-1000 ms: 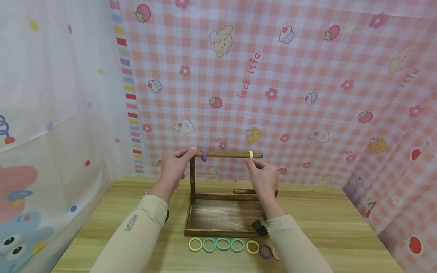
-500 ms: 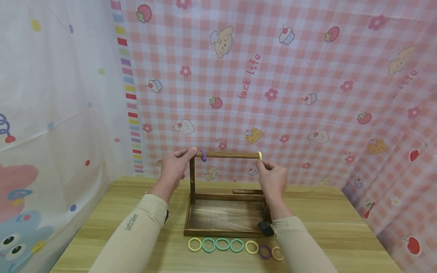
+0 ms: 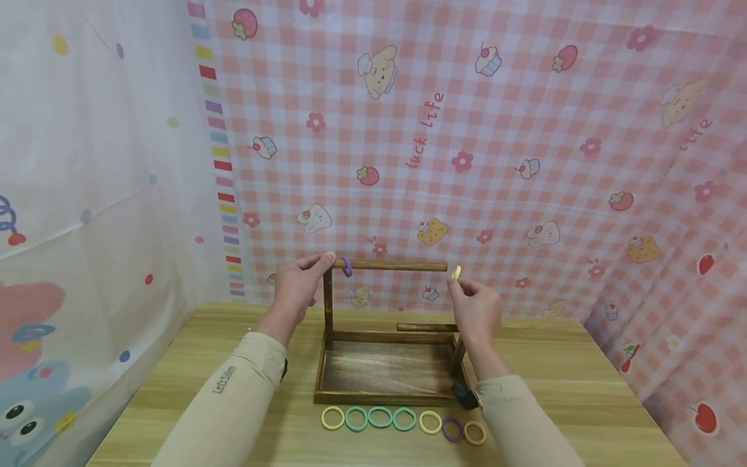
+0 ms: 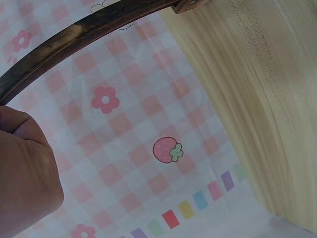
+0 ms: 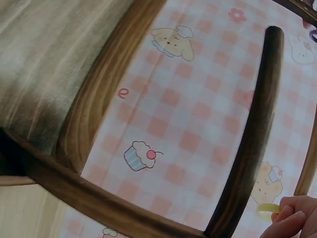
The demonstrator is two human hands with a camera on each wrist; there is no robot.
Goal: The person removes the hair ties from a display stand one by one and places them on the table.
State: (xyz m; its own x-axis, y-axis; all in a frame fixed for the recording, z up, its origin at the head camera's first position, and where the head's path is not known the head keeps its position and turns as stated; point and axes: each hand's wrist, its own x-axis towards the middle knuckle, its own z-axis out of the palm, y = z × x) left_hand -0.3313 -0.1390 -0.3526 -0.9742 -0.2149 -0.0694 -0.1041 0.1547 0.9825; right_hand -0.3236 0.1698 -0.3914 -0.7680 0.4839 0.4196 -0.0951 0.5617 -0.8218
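My right hand (image 3: pixel 477 310) pinches a yellow hair tie (image 3: pixel 456 273) between thumb and fingertips, just off the free right end of the stand's upper rod (image 3: pixel 397 266). That same hair tie (image 5: pixel 269 207) shows at the lower right of the right wrist view, partly covered by the fingers. At the rod's left end, my left hand (image 3: pixel 296 288) grips the top of the wooden stand, thumb on top. A purple hair tie (image 3: pixel 350 270) hangs on the rod close to that thumb. In the left wrist view only part of the left hand (image 4: pixel 29 173) shows, beside the dark post (image 4: pixel 74 34).
The stand's tray (image 3: pixel 379 397) sits on the wooden table (image 3: pixel 543 389). A shorter lower rod (image 3: pixel 423 327) projects leftward from its right post (image 3: pixel 458 355). Several yellow, green, purple and orange hair ties lie in a row in front, an orange one (image 3: pixel 475 443) rightmost.
My right hand has slid the yellow hair tie rightward along the upper rod and off its free end. The left hand and the purple hair tie have stayed put.
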